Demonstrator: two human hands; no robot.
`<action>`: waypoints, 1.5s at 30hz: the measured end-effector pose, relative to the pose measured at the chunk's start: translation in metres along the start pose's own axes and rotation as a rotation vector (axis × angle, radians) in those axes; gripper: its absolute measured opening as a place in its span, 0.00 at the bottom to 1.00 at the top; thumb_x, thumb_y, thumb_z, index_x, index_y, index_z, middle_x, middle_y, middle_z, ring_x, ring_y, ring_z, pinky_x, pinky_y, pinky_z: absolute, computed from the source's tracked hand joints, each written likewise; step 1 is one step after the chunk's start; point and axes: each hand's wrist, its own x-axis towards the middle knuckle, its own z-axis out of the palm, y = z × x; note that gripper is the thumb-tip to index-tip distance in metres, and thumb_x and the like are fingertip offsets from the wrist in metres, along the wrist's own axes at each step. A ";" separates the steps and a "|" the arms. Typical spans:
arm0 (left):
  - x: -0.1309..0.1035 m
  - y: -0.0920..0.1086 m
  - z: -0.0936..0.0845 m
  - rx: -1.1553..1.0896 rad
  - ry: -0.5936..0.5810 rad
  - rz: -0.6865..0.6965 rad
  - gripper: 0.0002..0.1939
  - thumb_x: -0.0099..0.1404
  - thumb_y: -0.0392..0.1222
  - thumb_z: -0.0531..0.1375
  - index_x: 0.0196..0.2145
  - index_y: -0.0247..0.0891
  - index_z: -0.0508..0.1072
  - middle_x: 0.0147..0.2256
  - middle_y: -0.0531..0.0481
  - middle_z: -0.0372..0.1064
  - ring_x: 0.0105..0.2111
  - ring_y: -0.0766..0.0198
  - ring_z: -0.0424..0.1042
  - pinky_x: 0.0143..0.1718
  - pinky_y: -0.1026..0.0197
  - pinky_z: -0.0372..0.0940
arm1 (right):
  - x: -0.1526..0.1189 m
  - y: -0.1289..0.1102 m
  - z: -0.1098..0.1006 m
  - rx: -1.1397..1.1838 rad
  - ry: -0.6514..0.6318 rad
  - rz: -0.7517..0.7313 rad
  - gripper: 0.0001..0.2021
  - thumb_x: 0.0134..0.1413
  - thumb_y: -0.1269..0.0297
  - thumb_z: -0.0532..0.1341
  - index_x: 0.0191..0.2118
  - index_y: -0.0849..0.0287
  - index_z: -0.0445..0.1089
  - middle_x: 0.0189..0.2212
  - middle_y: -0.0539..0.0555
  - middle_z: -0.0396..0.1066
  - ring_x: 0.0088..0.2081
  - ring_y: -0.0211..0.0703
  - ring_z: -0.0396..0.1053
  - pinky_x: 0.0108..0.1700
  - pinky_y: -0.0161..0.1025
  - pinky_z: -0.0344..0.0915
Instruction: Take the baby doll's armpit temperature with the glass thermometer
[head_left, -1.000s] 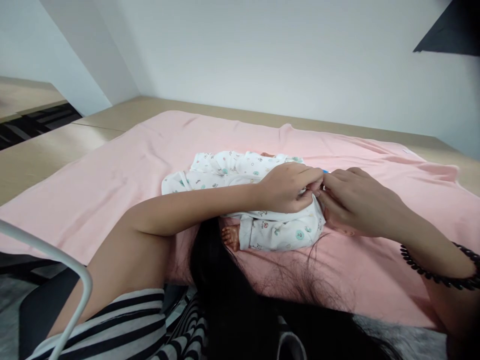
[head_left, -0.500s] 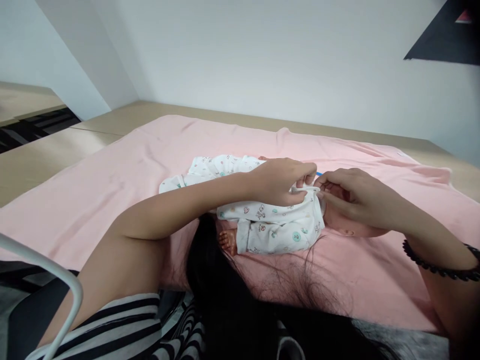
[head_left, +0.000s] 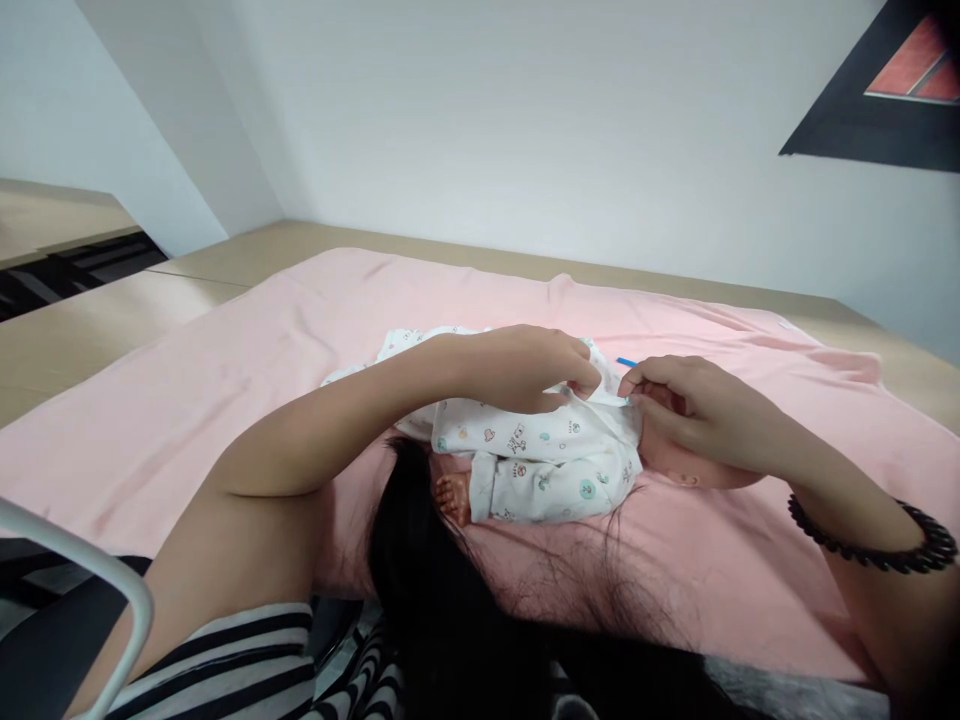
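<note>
A baby doll (head_left: 453, 498) lies on its back on a pink cloth (head_left: 292, 330), its head to the right. It wears a white printed garment (head_left: 555, 485). My left hand (head_left: 551, 370) is over the doll's chest, fingers closed on the garment's front fabric. Near the neckline, my right hand (head_left: 675, 405) pinches the garment's edge between thumb and fingers and hides much of the doll's face. A small blue strip (head_left: 625, 362) shows just beyond my right fingertips; what it belongs to is unclear.
The cloth covers a wooden table (head_left: 225, 255) against a pale wall (head_left: 525, 130). Dark hair (head_left: 442, 570) hangs over the near edge. A white curved bar (head_left: 139, 610) is at lower left, and a dark-framed panel (head_left: 862, 140) at upper right.
My left hand has moved left along the garment, away from my right hand, and the fabric between them is more stretched. More of the blue strip shows. The view has shifted slightly.
</note>
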 end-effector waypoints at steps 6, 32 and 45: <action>0.001 -0.003 -0.002 -0.004 -0.046 -0.087 0.07 0.67 0.30 0.59 0.39 0.39 0.73 0.41 0.48 0.75 0.39 0.61 0.69 0.37 0.60 0.57 | 0.001 -0.004 0.001 -0.017 0.019 0.000 0.12 0.65 0.63 0.55 0.45 0.51 0.75 0.37 0.51 0.76 0.37 0.47 0.70 0.41 0.44 0.64; 0.008 -0.005 0.006 0.710 0.248 -0.001 0.07 0.61 0.27 0.59 0.30 0.36 0.75 0.29 0.46 0.74 0.36 0.54 0.70 0.38 0.53 0.61 | 0.037 -0.065 0.008 0.109 0.041 0.155 0.14 0.72 0.62 0.53 0.35 0.56 0.72 0.34 0.50 0.77 0.34 0.44 0.70 0.37 0.41 0.60; 0.006 -0.018 -0.007 0.803 0.160 0.198 0.17 0.72 0.27 0.51 0.33 0.40 0.76 0.33 0.49 0.76 0.39 0.60 0.71 0.52 0.57 0.66 | 0.041 -0.052 0.035 0.157 0.194 0.044 0.09 0.70 0.62 0.52 0.36 0.57 0.62 0.32 0.53 0.72 0.32 0.44 0.66 0.34 0.40 0.56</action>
